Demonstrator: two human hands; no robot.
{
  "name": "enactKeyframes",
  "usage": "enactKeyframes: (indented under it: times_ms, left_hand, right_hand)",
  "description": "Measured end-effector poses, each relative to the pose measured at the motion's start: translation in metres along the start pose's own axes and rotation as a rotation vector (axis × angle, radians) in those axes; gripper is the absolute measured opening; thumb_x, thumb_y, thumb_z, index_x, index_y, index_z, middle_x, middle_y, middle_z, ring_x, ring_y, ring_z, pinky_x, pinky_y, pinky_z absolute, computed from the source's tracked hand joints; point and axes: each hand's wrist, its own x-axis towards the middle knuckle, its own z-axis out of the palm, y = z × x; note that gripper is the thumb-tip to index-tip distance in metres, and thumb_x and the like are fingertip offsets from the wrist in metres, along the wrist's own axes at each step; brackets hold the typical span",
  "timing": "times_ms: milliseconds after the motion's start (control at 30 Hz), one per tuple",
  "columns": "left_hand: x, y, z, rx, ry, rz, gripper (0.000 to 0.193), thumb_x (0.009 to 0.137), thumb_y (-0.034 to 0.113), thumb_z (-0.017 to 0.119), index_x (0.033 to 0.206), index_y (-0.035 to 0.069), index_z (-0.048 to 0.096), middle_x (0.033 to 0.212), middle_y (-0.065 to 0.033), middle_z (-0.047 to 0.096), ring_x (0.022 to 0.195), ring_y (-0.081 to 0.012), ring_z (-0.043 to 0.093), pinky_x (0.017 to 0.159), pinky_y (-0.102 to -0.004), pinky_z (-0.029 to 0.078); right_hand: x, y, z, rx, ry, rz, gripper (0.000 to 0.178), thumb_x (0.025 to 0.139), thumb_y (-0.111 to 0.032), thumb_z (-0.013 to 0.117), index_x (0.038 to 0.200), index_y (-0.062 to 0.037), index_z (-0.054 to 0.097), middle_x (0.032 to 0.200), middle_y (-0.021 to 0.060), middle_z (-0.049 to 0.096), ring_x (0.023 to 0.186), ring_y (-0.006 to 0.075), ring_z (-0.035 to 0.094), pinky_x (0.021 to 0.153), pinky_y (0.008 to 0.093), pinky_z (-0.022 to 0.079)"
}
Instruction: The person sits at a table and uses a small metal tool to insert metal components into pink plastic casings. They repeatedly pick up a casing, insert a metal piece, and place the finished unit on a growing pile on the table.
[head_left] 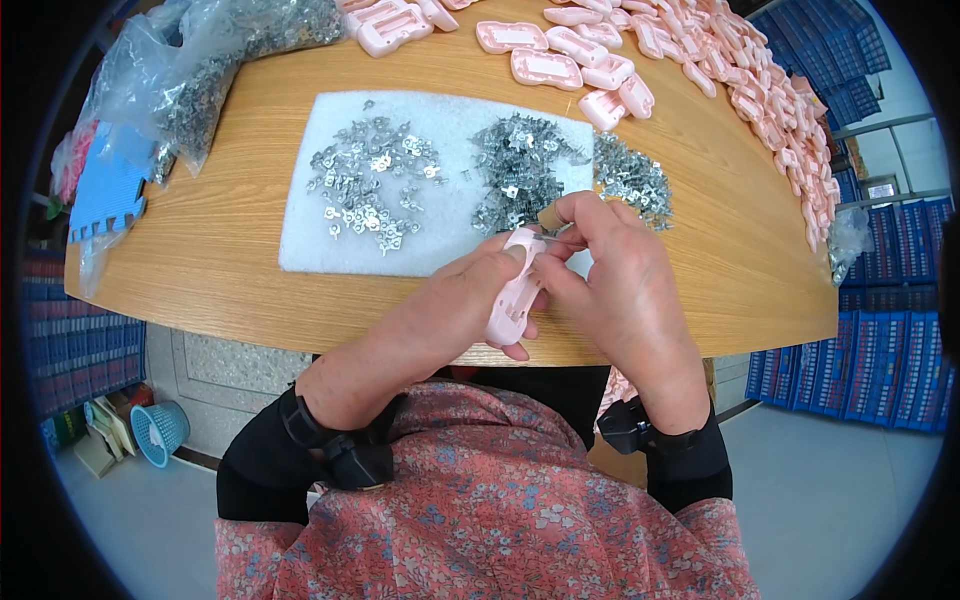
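Above the near edge of the wooden tabletop (225, 225), the head view shows a pale pink plastic casing (512, 302) held between both hands, its far end leaning right. The left hand (462, 298) grasps the casing, thumb over its upper face and fingers beneath. The right hand (625, 268) has thumb and forefinger drawn together at the far end; whether they grip a small part there is hard to tell. Just beyond, a white foam sheet (300, 240) bears a scattered left pile of small metal pieces (375, 180) and a denser right pile (515, 165). More metal fittings (637, 182) lie against its right edge. Many pink shells (775, 115) cover the tabletop's far right side; a clear plastic bag (205, 100) of metal parts sits far left, near a blue foam mat (105, 185).
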Motion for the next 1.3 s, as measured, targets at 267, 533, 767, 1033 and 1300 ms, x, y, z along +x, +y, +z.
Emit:
enactKeyframes:
  times_ms: [267, 533, 767, 1033, 1300]
  left_hand:
    - [-0.005, 0.005, -0.006, -0.251, -0.102, 0.028, 0.050, 0.105, 0.026, 0.032, 0.151, 0.009, 0.024, 0.108, -0.0172, 0.064, 0.090, -0.0266, 0.067, 0.069, -0.0405, 0.059]
    - [-0.002, -0.003, -0.010, 0.243, 0.041, 0.180, 0.039, 0.102, 0.013, 0.045, 0.140, 0.004, 0.045, 0.108, -0.0060, 0.064, 0.096, -0.0112, 0.062, 0.081, -0.0269, 0.052]
    - [-0.008, 0.014, 0.009, 0.774, 0.135, 0.222, 0.035, 0.101, 0.011, 0.047, 0.134, 0.001, 0.049, 0.105, -0.0066, 0.064, 0.088, -0.0085, 0.060, 0.078, -0.0238, 0.049]
    - [-0.004, 0.024, 0.010, -0.321, 0.070, -0.044, 0.034, 0.101, 0.020, 0.037, 0.128, 0.004, 0.050, 0.077, -0.0016, 0.048, 0.058, -0.0107, 0.046, 0.050, -0.0234, 0.036]
    - [-0.006, 0.005, -0.004, -0.640, -0.235, -0.074, 0.037, 0.104, 0.029, 0.031, 0.126, 0.006, 0.050, 0.078, -0.0017, 0.043, 0.055, -0.0068, 0.037, 0.047, -0.0202, 0.028]
  right_hand:
    - [-0.007, 0.018, 0.002, 0.595, -0.101, 0.317, 0.026, 0.092, -0.014, 0.068, 0.111, -0.0011, 0.057, 0.079, 0.0051, 0.064, 0.072, 0.0120, 0.060, 0.066, 0.0260, 0.048]
    - [-0.013, 0.037, 0.010, 1.001, -0.247, 0.417, 0.032, 0.095, -0.015, 0.065, 0.120, -0.0031, 0.049, 0.080, -0.0012, 0.060, 0.073, 0.0049, 0.055, 0.065, 0.0209, 0.044]
    - [-0.019, 0.033, 0.010, 0.990, -0.208, 0.413, 0.030, 0.096, -0.014, 0.065, 0.119, -0.0027, 0.050, 0.082, -0.0010, 0.061, 0.073, 0.0050, 0.055, 0.066, 0.0205, 0.044]
    - [-0.022, 0.029, 0.009, 1.099, -0.018, 0.343, 0.024, 0.098, -0.011, 0.061, 0.117, 0.0017, 0.055, 0.086, -0.0007, 0.062, 0.073, 0.0029, 0.054, 0.066, 0.0193, 0.045]
    - [-0.021, 0.024, 0.020, 0.981, 0.040, 0.229, 0.023, 0.089, -0.011, 0.073, 0.107, 0.0014, 0.065, 0.080, -0.0070, 0.052, 0.069, 0.0016, 0.043, 0.062, 0.0186, 0.039]
